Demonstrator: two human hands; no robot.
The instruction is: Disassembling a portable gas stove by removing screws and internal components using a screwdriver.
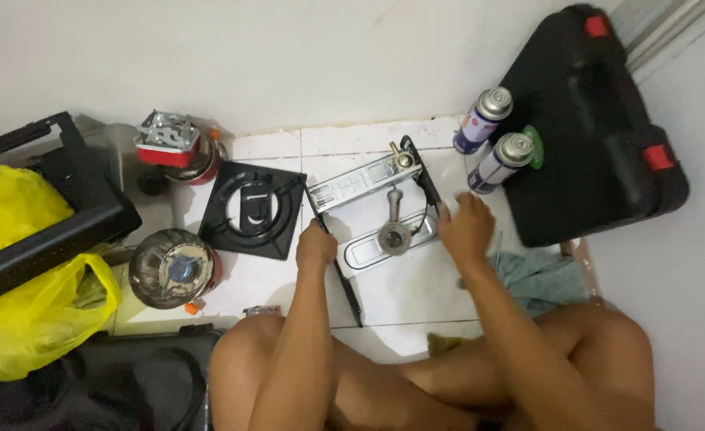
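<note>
Left hand (315, 244) grips the left edge of the opened stove body (384, 214), fingers curled on the black frame. Right hand (466, 229) rests on its right edge, fingers bent, grip probably loose, hard to tell. Stove lies on white tile floor (416, 287) between both hands, burner (393, 236) exposed. Black pan support (252, 209) just left; two gas canisters (492, 140) up right, beside black case (600, 120).

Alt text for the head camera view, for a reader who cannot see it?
Seated on a white tiled floor, a person grips an opened portable gas stove by its frame, left hand and right hand on opposite sides. Two gas canisters stand beside a black case.
</note>
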